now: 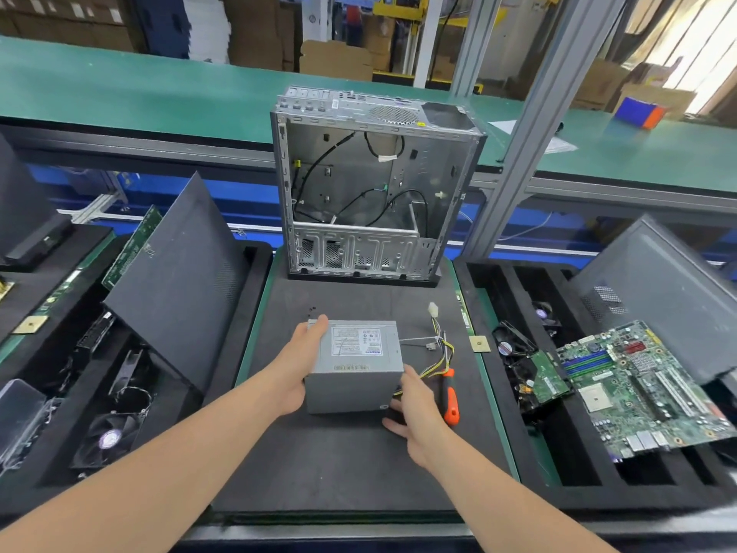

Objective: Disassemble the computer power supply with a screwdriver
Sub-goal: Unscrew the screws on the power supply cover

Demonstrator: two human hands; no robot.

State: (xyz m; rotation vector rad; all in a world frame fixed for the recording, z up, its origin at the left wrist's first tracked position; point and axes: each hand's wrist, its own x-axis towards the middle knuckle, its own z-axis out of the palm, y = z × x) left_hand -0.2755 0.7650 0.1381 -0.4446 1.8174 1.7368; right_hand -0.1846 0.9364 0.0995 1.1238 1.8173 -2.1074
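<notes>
A grey metal box-shaped power supply (355, 365) sits on the black foam mat (339, 464) in the middle of the bench, with its white label facing up. The left hand (301, 369) grasps its left side, fingers curled over the top edge. The right hand (416, 411) grasps the near right corner, fingers wrapped round the right face, where the yellow and black wire bundle (440, 355) leaves the box. The bundle runs off to the right and ends in a white plastic connector (433, 312) lying on the mat. An orange-and-black-handled screwdriver (450, 397) lies on the mat just beside the right hand, and neither of the 2 hands touches it. A few small black bits (312, 312), too small to identify, lie near the far left corner of the box. Behind it an open silver metal computer case (375, 185) stands upright with black cables loose inside. In the tray on the right a green motherboard (638, 389) lies tilted. On the left a dark grey side panel (179, 281) leans above a black cooling fan (107, 437).
</notes>
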